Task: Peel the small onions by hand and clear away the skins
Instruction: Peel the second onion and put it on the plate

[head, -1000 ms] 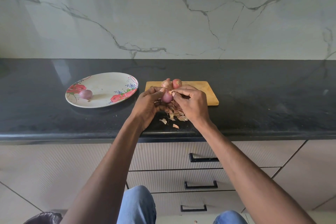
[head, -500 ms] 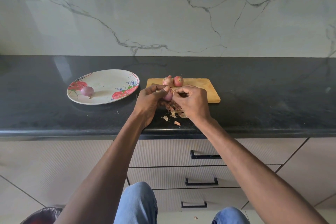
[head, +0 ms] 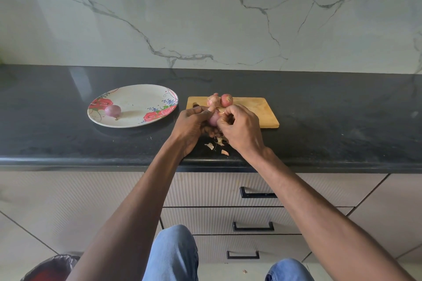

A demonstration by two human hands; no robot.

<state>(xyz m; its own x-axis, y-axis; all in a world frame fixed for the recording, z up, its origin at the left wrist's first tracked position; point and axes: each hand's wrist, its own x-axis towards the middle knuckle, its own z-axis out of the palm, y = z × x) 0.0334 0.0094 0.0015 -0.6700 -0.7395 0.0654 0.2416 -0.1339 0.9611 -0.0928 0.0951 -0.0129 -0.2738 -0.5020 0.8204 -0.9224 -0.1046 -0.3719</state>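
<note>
Your left hand [head: 190, 124] gripped a small onion [head: 213, 119] above the table's [head: 68, 143] front edge, while your right hand's [head: 242, 128] fingers pinched at its skin. Two unpeeled onions [head: 220, 100] sat on the cutting board [head: 258, 112]; a peeled onion [head: 112, 110] lay on the floral plate [head: 137, 98]. Loose skins [head: 215, 143] lay beneath your hands.

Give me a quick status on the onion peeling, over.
Left hand grips onion; right hand pinches its skin. One peeled onion on plate, two unpeeled on board. Skins litter counter edge; nothing in the way.
</note>
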